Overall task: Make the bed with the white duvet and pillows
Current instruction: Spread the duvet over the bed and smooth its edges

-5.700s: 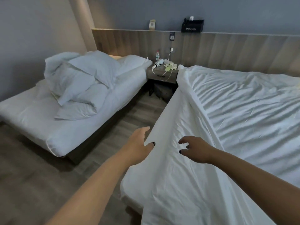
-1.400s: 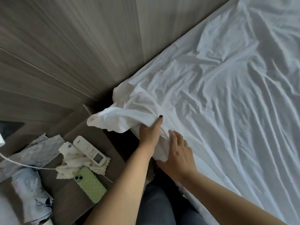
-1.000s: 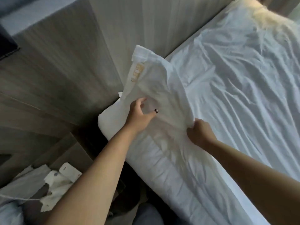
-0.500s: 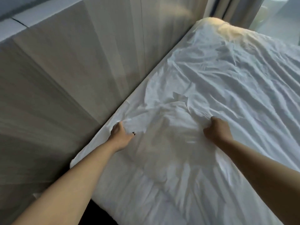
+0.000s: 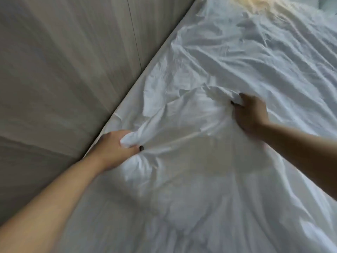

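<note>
A wrinkled white duvet covers the bed, which fills the right and lower part of the view. My left hand grips a bunched fold of the duvet near the bed's edge by the headboard. My right hand grips another fold farther in on the bed, and the cloth between my two hands is pulled into a raised ridge. No pillows are in view.
A wooden headboard wall panel runs diagonally along the bed's left edge, tight against the mattress. Warm light falls on the far end of the bed at the top.
I have moved from the bed's side to its head and lifted the duvet corner. Since half a second ago, both hands still grip the duvet and have drawn it nearer, bunching more cloth between them.
</note>
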The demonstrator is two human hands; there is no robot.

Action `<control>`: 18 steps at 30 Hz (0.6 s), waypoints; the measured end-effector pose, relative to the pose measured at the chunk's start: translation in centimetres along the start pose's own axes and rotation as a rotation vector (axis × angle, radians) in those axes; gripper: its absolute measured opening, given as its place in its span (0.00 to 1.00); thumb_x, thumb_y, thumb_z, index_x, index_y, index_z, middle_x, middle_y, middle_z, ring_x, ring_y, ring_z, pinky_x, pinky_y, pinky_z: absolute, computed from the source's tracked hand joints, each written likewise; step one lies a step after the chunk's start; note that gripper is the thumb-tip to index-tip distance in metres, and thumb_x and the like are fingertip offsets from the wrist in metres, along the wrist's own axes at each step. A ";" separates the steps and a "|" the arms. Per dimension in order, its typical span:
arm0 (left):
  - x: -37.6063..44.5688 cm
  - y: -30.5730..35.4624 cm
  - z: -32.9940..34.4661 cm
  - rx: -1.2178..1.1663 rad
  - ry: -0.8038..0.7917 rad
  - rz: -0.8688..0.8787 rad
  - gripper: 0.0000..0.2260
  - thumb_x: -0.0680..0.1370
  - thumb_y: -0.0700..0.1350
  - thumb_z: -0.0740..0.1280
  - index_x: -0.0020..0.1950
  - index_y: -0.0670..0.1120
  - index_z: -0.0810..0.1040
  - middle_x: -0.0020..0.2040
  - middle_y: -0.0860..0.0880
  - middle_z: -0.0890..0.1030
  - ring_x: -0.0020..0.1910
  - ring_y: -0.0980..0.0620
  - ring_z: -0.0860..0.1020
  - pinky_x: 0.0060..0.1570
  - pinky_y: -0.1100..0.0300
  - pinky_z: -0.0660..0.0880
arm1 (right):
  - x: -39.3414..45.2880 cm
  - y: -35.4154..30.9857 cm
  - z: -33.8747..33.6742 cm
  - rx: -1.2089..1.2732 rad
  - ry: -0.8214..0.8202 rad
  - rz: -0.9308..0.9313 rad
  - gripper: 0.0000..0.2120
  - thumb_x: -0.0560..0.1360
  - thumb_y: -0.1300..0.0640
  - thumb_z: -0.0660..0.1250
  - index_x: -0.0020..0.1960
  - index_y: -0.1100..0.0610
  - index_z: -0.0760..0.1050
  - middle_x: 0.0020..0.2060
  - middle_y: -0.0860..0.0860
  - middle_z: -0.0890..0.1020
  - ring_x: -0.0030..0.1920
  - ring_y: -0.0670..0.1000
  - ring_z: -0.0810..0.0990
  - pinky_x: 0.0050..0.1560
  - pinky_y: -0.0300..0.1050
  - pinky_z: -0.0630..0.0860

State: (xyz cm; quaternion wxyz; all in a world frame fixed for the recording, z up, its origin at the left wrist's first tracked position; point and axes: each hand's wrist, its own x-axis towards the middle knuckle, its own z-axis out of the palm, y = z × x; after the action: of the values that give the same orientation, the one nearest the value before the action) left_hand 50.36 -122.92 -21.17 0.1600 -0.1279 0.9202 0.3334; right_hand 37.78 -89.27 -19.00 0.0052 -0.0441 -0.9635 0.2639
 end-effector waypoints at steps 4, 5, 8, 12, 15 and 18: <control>3.2 1.9 -3.6 -0.189 0.333 0.077 0.15 0.70 0.59 0.76 0.40 0.49 0.77 0.35 0.48 0.80 0.36 0.46 0.76 0.37 0.53 0.72 | 8.8 -6.9 -2.9 0.009 0.132 -0.173 0.12 0.76 0.59 0.61 0.55 0.58 0.80 0.55 0.60 0.81 0.59 0.60 0.77 0.53 0.43 0.69; 4.7 2.0 -4.2 -0.224 0.399 0.076 0.19 0.68 0.63 0.74 0.40 0.49 0.75 0.36 0.47 0.79 0.35 0.46 0.75 0.36 0.53 0.72 | 10.9 -8.1 -3.4 0.009 0.174 -0.182 0.14 0.76 0.58 0.61 0.58 0.58 0.79 0.58 0.60 0.80 0.61 0.59 0.75 0.57 0.42 0.68; 8.3 1.9 -3.7 -0.447 0.278 -0.023 0.29 0.59 0.70 0.75 0.49 0.54 0.74 0.47 0.50 0.82 0.44 0.50 0.80 0.47 0.51 0.79 | 15.3 -8.6 -2.3 -0.049 0.169 -0.087 0.19 0.78 0.51 0.62 0.66 0.59 0.72 0.64 0.61 0.74 0.65 0.60 0.72 0.65 0.48 0.65; 7.4 -1.5 -0.1 -0.282 -0.121 -0.304 0.29 0.65 0.66 0.76 0.58 0.51 0.78 0.53 0.53 0.82 0.50 0.52 0.81 0.54 0.54 0.78 | 13.8 -5.7 3.6 -0.347 -0.122 0.052 0.41 0.75 0.38 0.65 0.76 0.62 0.53 0.72 0.63 0.62 0.72 0.63 0.61 0.71 0.63 0.58; 6.3 -3.2 1.3 -0.295 -0.076 -0.295 0.16 0.73 0.59 0.72 0.51 0.48 0.80 0.50 0.48 0.84 0.43 0.53 0.81 0.43 0.61 0.75 | 11.6 -0.7 6.1 -0.433 -0.233 0.105 0.46 0.71 0.34 0.67 0.76 0.59 0.53 0.73 0.61 0.60 0.74 0.61 0.58 0.71 0.66 0.53; 5.6 -2.8 0.9 -0.236 -0.012 -0.175 0.14 0.77 0.52 0.70 0.50 0.41 0.81 0.48 0.39 0.84 0.45 0.41 0.81 0.42 0.57 0.73 | 11.5 3.0 5.5 -0.348 -0.219 0.256 0.48 0.69 0.32 0.67 0.74 0.65 0.58 0.71 0.65 0.65 0.71 0.64 0.64 0.70 0.59 0.61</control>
State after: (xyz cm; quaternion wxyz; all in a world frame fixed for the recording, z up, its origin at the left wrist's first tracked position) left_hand 46.40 -125.09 -25.54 0.1779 -0.2237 0.8590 0.4248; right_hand 26.35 -88.45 -25.41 -0.1407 -0.1373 -0.9758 0.0955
